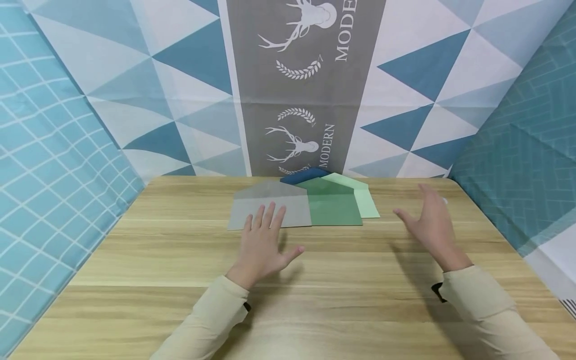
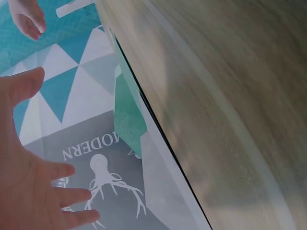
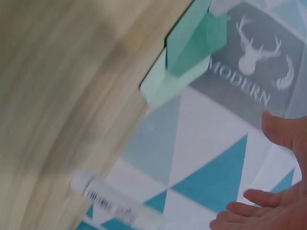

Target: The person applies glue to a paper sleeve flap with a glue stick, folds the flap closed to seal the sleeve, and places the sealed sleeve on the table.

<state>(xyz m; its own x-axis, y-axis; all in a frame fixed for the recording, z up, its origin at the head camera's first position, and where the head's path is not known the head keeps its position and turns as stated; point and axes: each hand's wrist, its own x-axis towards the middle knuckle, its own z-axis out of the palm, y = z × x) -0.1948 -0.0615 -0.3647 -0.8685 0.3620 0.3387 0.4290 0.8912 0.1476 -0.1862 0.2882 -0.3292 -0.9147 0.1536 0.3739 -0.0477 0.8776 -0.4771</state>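
Note:
My left hand (image 1: 263, 250) hovers over the table with its fingers spread and straight, holding nothing. In the head view its fingertips overlap the lower part of a grey envelope (image 1: 270, 200) with its flap up. Farther right, my right hand (image 1: 434, 225) is raised above the table, thumb apart from the fingers, also holding nothing. A white capped tube (image 3: 115, 201) with printed dark lettering lies near the right hand, mostly hidden behind it in the head view. A green envelope (image 1: 335, 207), a light green envelope (image 1: 368, 202) and a dark blue envelope (image 1: 306, 175) overlap beside the grey one.
The wooden table (image 1: 135, 260) ends at a back wall covered with triangle-patterned cloth (image 1: 193, 60), which bears a grey stag panel (image 1: 301, 90). Blue grid cloth (image 1: 45, 150) hangs at the left side, and teal patterned cloth (image 1: 531, 140) at the right.

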